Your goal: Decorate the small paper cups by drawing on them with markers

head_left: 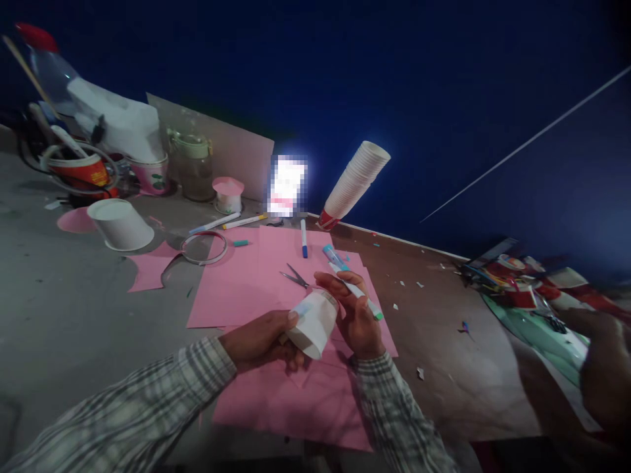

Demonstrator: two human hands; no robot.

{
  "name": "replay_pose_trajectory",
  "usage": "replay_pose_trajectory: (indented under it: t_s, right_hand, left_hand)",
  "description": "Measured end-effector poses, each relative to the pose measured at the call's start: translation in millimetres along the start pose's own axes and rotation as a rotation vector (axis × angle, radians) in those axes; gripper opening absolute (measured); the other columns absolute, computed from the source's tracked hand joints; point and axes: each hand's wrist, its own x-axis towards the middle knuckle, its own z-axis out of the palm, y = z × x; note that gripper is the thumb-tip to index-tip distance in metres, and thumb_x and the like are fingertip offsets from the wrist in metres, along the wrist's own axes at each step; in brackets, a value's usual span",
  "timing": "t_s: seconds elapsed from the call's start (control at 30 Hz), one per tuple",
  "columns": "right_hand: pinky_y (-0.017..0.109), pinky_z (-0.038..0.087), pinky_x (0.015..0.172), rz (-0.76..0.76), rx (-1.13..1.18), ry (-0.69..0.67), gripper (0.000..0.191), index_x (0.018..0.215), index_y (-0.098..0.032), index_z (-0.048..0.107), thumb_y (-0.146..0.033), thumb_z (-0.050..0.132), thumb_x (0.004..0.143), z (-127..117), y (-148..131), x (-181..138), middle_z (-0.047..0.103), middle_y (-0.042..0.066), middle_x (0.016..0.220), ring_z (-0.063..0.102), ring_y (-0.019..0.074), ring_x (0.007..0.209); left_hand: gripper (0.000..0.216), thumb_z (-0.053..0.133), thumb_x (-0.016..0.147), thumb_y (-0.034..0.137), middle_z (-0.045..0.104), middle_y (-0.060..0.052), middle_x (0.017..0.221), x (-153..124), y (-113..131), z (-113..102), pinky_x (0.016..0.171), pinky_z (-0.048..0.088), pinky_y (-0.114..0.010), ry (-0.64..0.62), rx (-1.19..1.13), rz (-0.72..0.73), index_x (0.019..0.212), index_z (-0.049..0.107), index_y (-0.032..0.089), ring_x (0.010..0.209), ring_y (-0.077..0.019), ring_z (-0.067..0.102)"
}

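Note:
My left hand (261, 341) is closed around a white paper cup (315, 322), held on its side above pink paper sheets (236, 289). My right hand (357, 315) grips a white marker with a green end (362, 299), its tip against the cup. Small scissors (296, 277) lie open on the pink paper just beyond my hands. A blue-capped marker (303, 238) and a light blue marker (332, 255) lie on the paper's far edge.
A leaning stack of paper cups (355, 180) stands at the wall. An upturned white cup (119, 225), a tape ring (204, 247), more markers (231, 223) and cluttered containers (79, 171) sit at the left. Craft clutter (522, 282) lies at the right.

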Motion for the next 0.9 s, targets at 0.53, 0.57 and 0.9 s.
replay_pose_trajectory:
  t_s: [0.53,0.57,0.9]
  right_hand:
    - [0.040,0.060,0.082,-0.008,-0.378,0.222,0.034,0.111,-0.024,0.061,-0.050,0.069,0.091,14.8,10.5,-5.9,0.075,0.007,0.103,0.073,0.0236,0.092]
    - [0.039,0.060,0.080,-0.048,-0.450,0.217,0.033,0.110,-0.024,0.062,-0.048,0.070,0.090,17.4,10.1,-7.8,0.074,0.007,0.100,0.072,0.0237,0.091]
    - [0.038,0.058,0.076,-0.114,-0.554,0.203,0.029,0.108,-0.022,0.059,-0.034,0.073,0.086,28.2,10.7,-16.4,0.069,0.006,0.095,0.070,0.0230,0.086]
  left_hand:
    - [0.066,0.089,0.069,0.038,0.071,-0.009,0.106,-1.2,13.3,11.0,0.078,0.050,-0.034,0.291,0.072,0.195,0.123,0.060,0.017,0.088,-0.0209,0.064]
    - [0.066,0.090,0.068,0.039,0.069,-0.006,0.100,-0.5,11.2,10.7,0.072,0.048,-0.031,0.311,0.096,0.195,0.122,0.059,0.018,0.081,-0.0180,0.062]
    - [0.060,0.085,0.072,0.033,0.069,-0.007,0.104,1.3,2.9,9.8,0.085,0.050,-0.038,0.414,0.299,0.219,0.121,0.054,0.018,0.098,-0.0256,0.063]
